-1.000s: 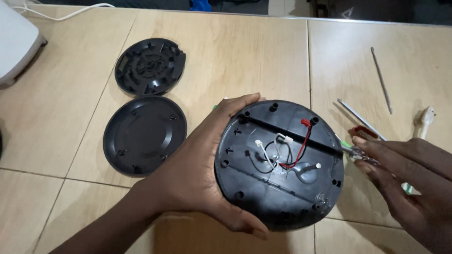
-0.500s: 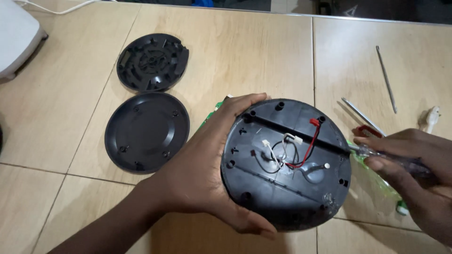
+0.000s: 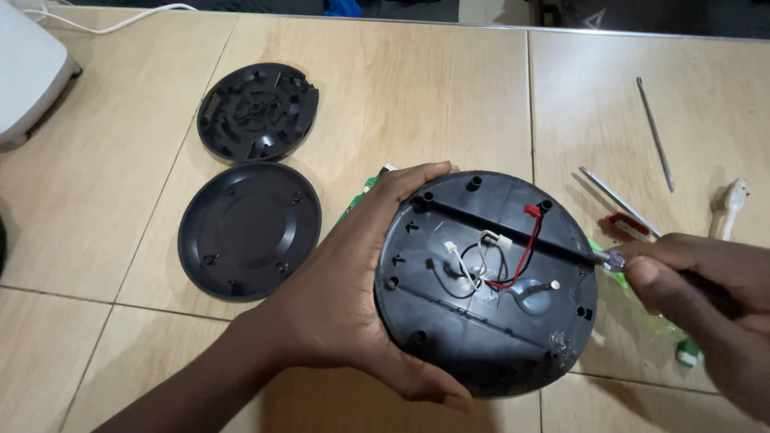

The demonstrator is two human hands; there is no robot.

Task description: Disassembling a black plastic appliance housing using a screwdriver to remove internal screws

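Note:
My left hand (image 3: 337, 297) grips a round black plastic housing (image 3: 473, 321) from its left side and holds it tilted above the table. Its open inside faces me, with red, black and white wires (image 3: 497, 261) in the middle. My right hand (image 3: 706, 297) is closed around a screwdriver (image 3: 613, 258) with a clear handle. The screwdriver's tip touches the housing's right rim.
Two black round covers lie at the left: a ribbed one (image 3: 257, 112) and a smooth one (image 3: 249, 228) below it. A thin metal pick (image 3: 654, 132), a red-handled screwdriver (image 3: 622, 210) and a white plug (image 3: 728, 204) lie at the right. A white appliance (image 3: 28, 72) stands far left.
My right hand has closed on the screwdriver and brought its tip to the housing's right rim. The left hand has kept its hold on the housing.

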